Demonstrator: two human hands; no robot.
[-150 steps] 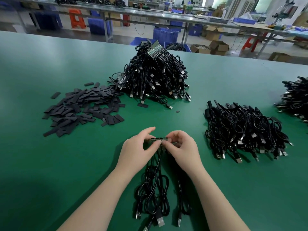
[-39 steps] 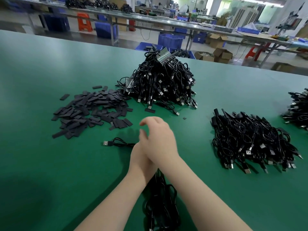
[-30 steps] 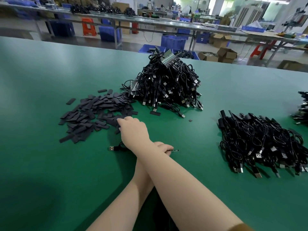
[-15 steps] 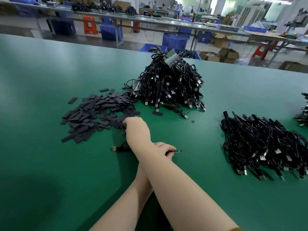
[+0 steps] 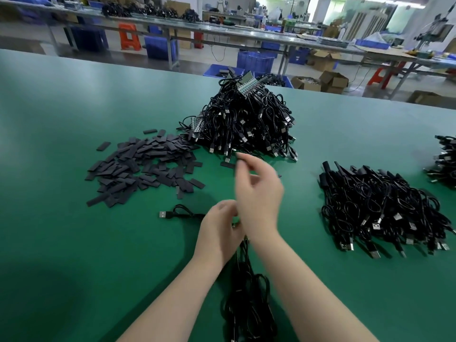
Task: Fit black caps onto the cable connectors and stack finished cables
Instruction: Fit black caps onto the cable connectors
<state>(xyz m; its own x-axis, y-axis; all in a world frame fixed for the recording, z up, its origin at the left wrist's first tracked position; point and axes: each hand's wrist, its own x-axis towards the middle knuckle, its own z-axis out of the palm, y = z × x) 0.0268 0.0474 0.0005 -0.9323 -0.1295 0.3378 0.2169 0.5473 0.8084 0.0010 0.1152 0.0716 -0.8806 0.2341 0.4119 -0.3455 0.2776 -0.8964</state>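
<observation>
While gripped in the left hand [image 5: 218,227], black looped cables [image 5: 246,292].

blue crates [image 5: 255,60], cardboard boxes [image 5: 333,81], perhaps stools [image 5: 128,37].

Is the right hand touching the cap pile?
Apart. The head view shows the right hand raised, with bare green table between it and the cap pile.

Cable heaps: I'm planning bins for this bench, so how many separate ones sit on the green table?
3: the tall heap at the far centre, the flatter heap at right, and a third heap cut off by the right edge.
</observation>
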